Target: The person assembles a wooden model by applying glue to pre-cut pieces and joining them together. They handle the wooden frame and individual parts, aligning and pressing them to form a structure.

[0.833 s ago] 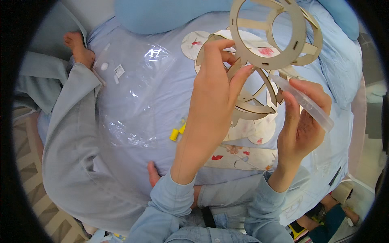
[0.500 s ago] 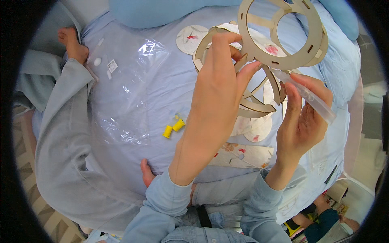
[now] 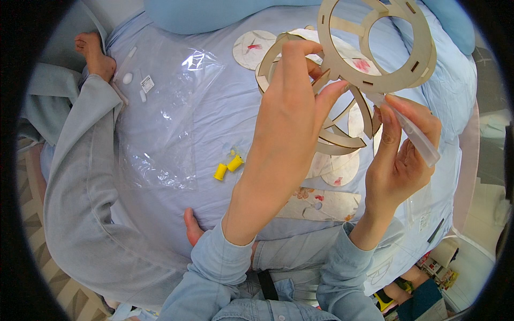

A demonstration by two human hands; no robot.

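My left hand [image 3: 284, 134] is closed on a pale wooden frame [image 3: 369, 84] of slotted rings and curved ribs, thumb and fingers pinching it near a rib joint. The frame is tilted, its open ring toward the top right. My right hand [image 3: 393, 160] holds a translucent white tube [image 3: 413, 135] like a glue tube, its narrow end up against the ring's lower edge. The very tip is partly hidden by my fingers and the frame. Behind the frame lie floral fabric-like pieces, among them a round disc [image 3: 254, 49] and a curved strip [image 3: 321, 205].
On the blue bedsheet lie two small yellow cylinders [image 3: 227, 167] and a crumpled clear plastic bag [image 3: 160, 160]. Small white pieces [image 3: 128, 78] rest near a person's bare foot [image 3: 97, 56]. A grey-trousered leg [image 3: 80, 171] lines the left. Blue cushions [image 3: 214, 18] border the top.
The tube has tipped more steeply, its wide end shifting slightly down and left. The frame has moved slightly right. Both hands keep their holds.
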